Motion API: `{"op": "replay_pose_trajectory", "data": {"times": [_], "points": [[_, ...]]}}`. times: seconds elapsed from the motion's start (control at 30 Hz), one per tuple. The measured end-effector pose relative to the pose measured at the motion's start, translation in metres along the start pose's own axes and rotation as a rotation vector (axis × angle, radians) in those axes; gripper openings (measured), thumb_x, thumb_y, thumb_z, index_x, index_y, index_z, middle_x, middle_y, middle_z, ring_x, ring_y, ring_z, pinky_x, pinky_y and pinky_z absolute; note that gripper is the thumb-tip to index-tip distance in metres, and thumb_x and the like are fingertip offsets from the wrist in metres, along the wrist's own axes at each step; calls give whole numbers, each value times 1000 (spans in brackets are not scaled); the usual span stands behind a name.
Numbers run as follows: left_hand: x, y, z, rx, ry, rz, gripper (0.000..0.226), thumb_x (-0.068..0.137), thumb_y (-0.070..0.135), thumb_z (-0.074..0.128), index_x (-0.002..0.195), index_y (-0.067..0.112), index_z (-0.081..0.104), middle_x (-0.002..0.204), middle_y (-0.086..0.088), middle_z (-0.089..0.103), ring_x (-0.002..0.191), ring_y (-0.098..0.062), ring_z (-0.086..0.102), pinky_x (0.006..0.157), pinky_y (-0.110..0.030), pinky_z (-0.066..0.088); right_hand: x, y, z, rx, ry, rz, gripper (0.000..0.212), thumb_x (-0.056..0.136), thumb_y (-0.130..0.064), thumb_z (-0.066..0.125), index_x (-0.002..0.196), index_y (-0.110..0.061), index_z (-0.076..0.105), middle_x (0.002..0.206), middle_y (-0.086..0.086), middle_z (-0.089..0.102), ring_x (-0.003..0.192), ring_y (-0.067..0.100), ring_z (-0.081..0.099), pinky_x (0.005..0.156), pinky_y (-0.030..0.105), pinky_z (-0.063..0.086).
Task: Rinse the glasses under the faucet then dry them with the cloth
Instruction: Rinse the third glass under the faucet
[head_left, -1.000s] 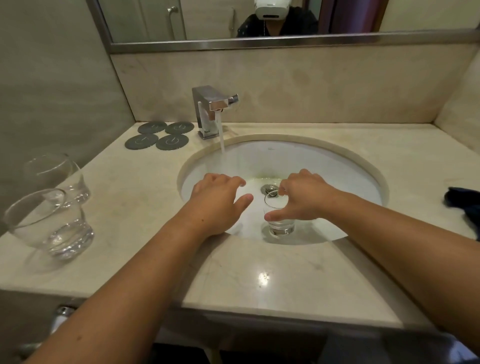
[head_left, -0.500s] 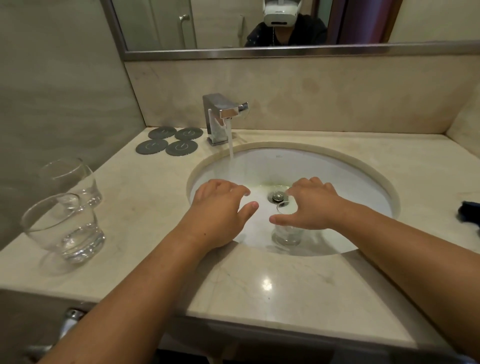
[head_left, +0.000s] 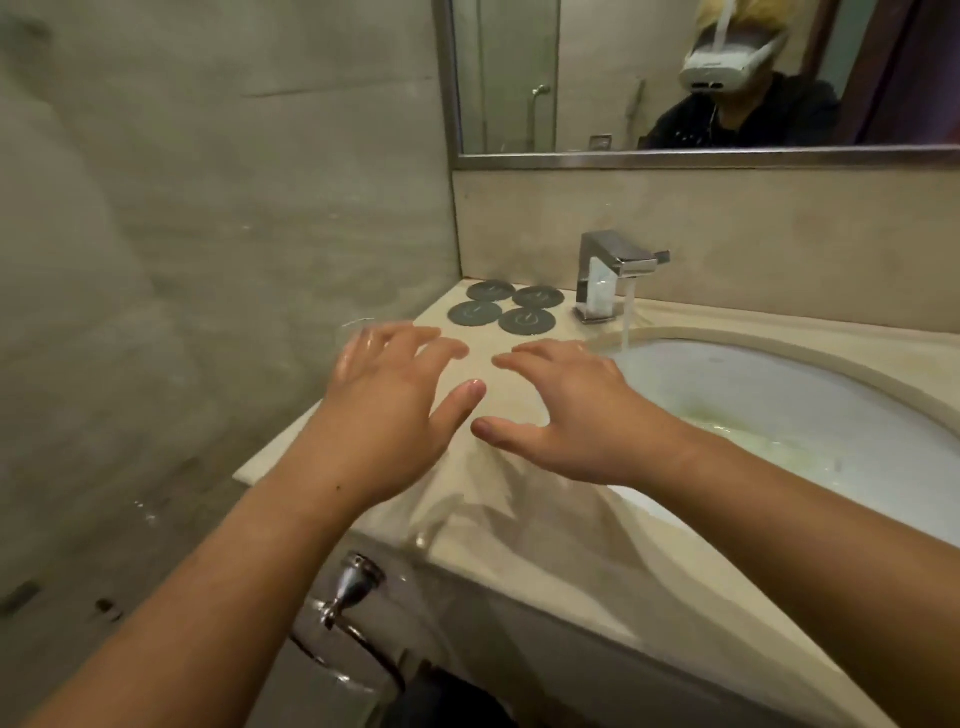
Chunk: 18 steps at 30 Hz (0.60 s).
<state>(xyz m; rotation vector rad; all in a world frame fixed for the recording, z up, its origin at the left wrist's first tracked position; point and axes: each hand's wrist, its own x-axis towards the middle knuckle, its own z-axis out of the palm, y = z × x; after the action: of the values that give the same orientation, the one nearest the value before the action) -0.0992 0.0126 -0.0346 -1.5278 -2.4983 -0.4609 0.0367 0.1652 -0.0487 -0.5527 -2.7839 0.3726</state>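
Head view: the left hand (head_left: 395, 405) and right hand (head_left: 576, 410) hover with fingers spread, gripping nothing, above the beige marble counter (head_left: 519, 525) beside the white oval sink (head_left: 779, 395), where the square chrome faucet (head_left: 613, 270) runs. A faint clear glass rim (head_left: 356, 325), blurred, shows just beyond the left fingertips (head_left: 363, 345). Wet glass is likely slippery and brittle, so it is better to wrap its wall than pinch its rim.

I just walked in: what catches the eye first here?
The left hand and right hand hover spread open over the counter, holding nothing. Behind them the faucet runs water into the white sink, four dark coasters beside it.
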Motion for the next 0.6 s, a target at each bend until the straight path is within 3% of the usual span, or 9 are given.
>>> {"op": "replay_pose_trajectory", "data": {"times": [0.13, 0.3, 0.47, 0.6], "points": [[-26, -38, -12, -27, 51, -112, 70, 99, 74, 30, 151, 33, 53, 159, 7, 48, 152, -19, 26, 126, -42, 14, 18, -45, 16, 14, -25, -82, 88, 88, -78, 57, 160, -31, 40, 160, -5, 44, 149, 20, 33, 118, 44, 27], [-39, -63, -8, -16, 8, -273, 77, 93, 71, 55, 158, 30, 44, 158, 3, 48, 149, -24, 32, 122, -44, 22, 32, -72, 36, 38, -28, -102, 82, 89, -68, 67, 157, -32, 41, 151, -2, 51, 143, 24, 40, 113, 43, 31], [-37, -79, 6, -151, -45, -362, 87, 82, 80, 64, 152, 32, 48, 147, 5, 61, 138, -26, 52, 115, -47, 42, 41, -72, 52, 100, -20, -62, 96, 85, -59, 76, 163, -23, 31, 149, 1, 56, 139, 28, 46, 114, 48, 38], [-34, -77, 13, -318, 3, -379, 81, 83, 68, 76, 148, 27, 52, 139, 4, 63, 126, -17, 58, 101, -34, 47, 46, -62, 64, 156, -5, -55, 75, 85, -55, 78, 148, -22, 55, 138, 3, 64, 130, 29, 55, 110, 50, 44]]}}
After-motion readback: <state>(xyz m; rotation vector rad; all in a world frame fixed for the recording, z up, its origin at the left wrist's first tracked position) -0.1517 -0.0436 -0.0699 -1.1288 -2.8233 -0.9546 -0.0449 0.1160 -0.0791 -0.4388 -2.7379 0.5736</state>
